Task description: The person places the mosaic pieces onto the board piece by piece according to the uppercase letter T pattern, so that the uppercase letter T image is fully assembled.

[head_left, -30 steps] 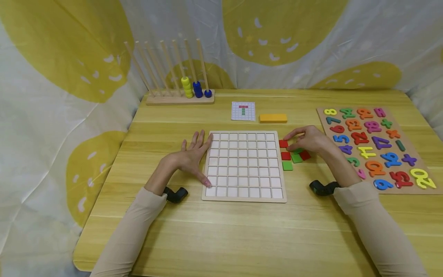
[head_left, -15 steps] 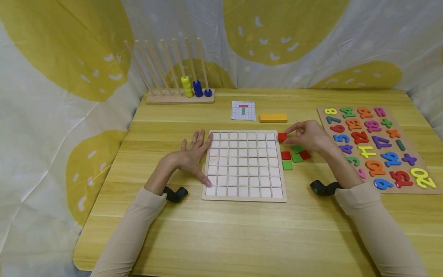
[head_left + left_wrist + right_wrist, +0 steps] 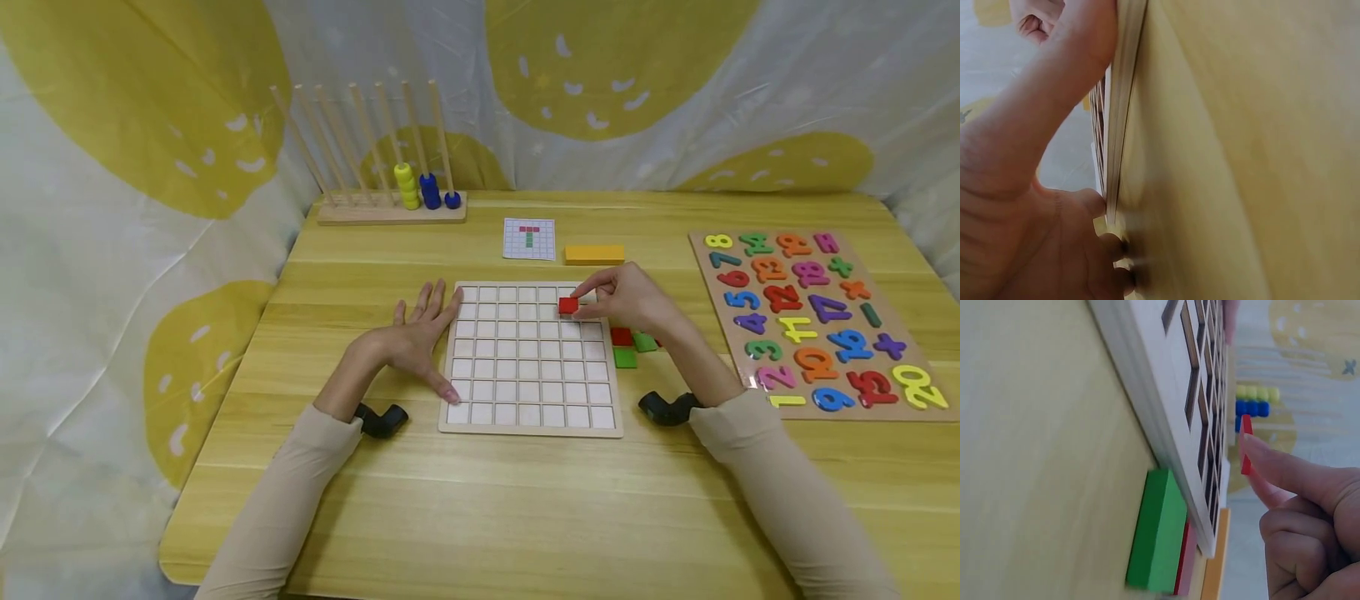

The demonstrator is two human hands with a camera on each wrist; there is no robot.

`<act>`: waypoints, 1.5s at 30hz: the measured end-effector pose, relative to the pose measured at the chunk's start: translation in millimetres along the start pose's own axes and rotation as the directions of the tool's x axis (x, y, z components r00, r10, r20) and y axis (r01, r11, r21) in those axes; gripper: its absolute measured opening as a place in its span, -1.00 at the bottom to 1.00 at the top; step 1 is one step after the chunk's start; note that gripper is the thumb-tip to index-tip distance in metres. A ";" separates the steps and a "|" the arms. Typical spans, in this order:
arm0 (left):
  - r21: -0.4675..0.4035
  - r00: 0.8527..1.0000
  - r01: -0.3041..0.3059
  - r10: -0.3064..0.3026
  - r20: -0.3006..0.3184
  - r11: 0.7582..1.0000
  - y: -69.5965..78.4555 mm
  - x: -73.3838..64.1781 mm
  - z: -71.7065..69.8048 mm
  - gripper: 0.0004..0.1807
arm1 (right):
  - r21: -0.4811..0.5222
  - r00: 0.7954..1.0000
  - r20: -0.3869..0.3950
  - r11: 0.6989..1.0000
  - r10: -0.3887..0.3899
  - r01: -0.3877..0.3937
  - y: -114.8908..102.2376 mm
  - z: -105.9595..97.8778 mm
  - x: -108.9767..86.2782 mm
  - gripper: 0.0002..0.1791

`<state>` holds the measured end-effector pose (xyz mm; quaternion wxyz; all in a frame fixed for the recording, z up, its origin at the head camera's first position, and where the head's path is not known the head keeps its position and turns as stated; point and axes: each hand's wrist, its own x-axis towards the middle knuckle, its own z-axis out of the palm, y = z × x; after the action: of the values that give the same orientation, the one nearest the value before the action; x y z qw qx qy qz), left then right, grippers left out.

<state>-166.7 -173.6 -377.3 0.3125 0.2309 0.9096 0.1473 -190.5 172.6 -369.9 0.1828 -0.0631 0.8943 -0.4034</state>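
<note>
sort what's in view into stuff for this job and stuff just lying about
Likely in use:
red tile, pinched by right hand
grid board, touched by left hand
loose red and green tiles
probably pattern card

Apparently lying about:
bead rack
number board
yellow block

Yellow-patterned cloth (image 3: 465, 58) behind wooden table (image 3: 517, 508)

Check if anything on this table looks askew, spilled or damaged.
Nothing really stands out. The grid board lies flat, a red tile is pinched in the right grip above it, and the loose tiles beside it lie slightly unevenly. I see no spills or damage.
</note>
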 end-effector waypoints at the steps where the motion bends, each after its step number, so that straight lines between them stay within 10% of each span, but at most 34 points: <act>1: -0.001 1.000 0.000 0.000 0.000 1.000 0.1 -0.3 -0.2 0.75 | 0.007 1.000 0.001 1.000 -0.007 0.007 -1.1 2.0 1.0 -0.66; 45: 0.002 1.000 -0.002 0.002 0.011 1.000 1.7 -1.3 -1.8 0.75 | 0.008 0.995 0.005 0.995 0.104 -0.104 -22.9 22.9 13.3 -0.70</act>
<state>-166.5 -173.0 -374.6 0.3172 0.2329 0.9078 0.1453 -194.9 137.8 -370.4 0.2058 -0.0165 0.8943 -0.3969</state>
